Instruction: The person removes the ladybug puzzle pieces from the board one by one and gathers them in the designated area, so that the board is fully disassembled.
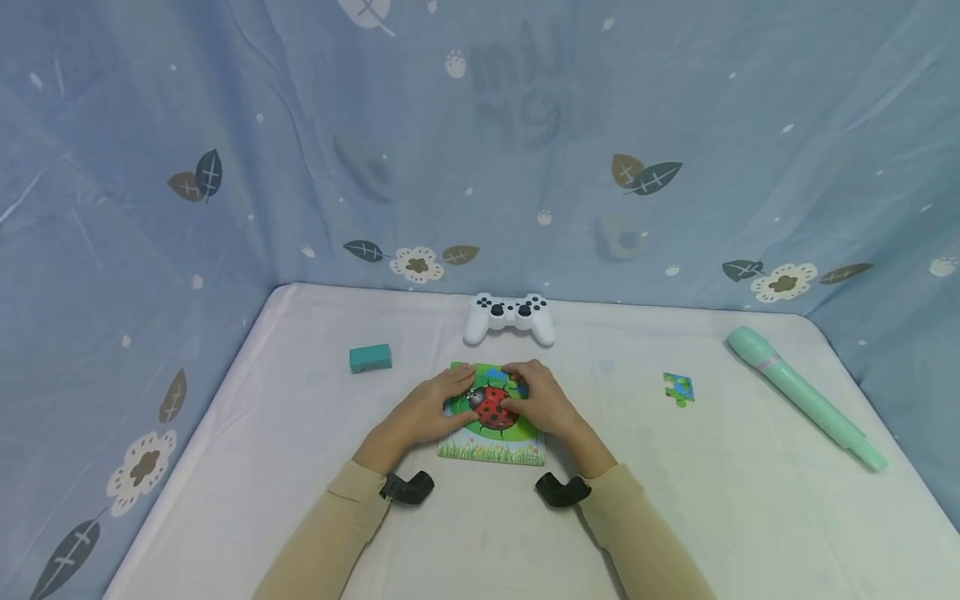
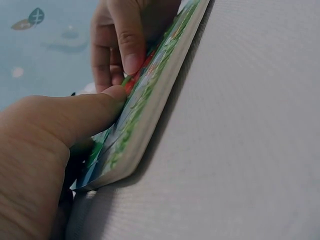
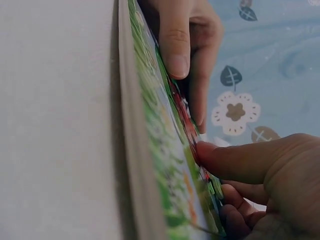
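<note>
Head view: the ladybug puzzle (image 1: 495, 410) lies flat on the white table (image 1: 483, 542), left hand (image 1: 429, 409) resting loosely on its left side, right hand (image 1: 549, 405) bent over its upper right. Left wrist view: that straight thumb touches the puzzle's face. Right wrist view: thumb touching too, fingers bent, and whether they grip it, I can't tell!

Soft even light, soft shadows, slight blur

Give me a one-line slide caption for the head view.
Left hand and right hand on a ladybug puzzle, one loose piece lying apart, white game controller beyond.
</note>
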A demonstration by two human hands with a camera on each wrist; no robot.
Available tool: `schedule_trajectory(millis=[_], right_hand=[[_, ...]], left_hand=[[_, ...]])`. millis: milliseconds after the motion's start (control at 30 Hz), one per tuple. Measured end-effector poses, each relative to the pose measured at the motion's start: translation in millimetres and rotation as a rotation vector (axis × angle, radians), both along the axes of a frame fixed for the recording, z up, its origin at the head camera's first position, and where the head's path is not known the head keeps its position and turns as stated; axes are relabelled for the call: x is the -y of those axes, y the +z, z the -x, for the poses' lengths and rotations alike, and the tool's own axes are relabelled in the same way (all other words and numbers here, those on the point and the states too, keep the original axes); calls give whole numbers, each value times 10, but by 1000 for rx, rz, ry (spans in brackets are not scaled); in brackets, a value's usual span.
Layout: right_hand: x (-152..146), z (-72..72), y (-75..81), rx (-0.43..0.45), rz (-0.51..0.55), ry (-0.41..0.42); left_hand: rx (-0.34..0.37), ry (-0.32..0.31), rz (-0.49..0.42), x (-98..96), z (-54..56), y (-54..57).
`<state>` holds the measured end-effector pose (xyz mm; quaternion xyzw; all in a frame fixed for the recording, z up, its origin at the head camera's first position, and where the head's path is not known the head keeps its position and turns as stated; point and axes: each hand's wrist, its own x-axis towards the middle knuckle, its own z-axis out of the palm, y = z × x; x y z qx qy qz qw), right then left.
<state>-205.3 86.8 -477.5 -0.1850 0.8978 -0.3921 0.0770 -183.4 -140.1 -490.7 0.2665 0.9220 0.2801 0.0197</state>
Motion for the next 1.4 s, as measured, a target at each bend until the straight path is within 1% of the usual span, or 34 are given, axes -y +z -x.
schedule_trajectory(millis=[133,267,500,733,933,1167,1400], right_hand=[[10,8,4,-2,21,-11],[39,-1,26,-12,20,-32],[65,-15,22,-7,29,-56],[44,-49,-33,-59,55,-85],[35,-76,-2,-123,46,-60],[-10,-67,2,-140,-14,-57],[-83,-20,16,-165,17,-49]], left_hand=[[8,7,10,-1,3,7],[12,14,12,-1,-1,13],[14,21,4,1,-8,-9],[13,21,-5,3,-22,-19],[0,22,-3,-4,-31,-8],[-12,8,-9,-21,-42,2],[-36,1,-4,-2,-22,-19]])
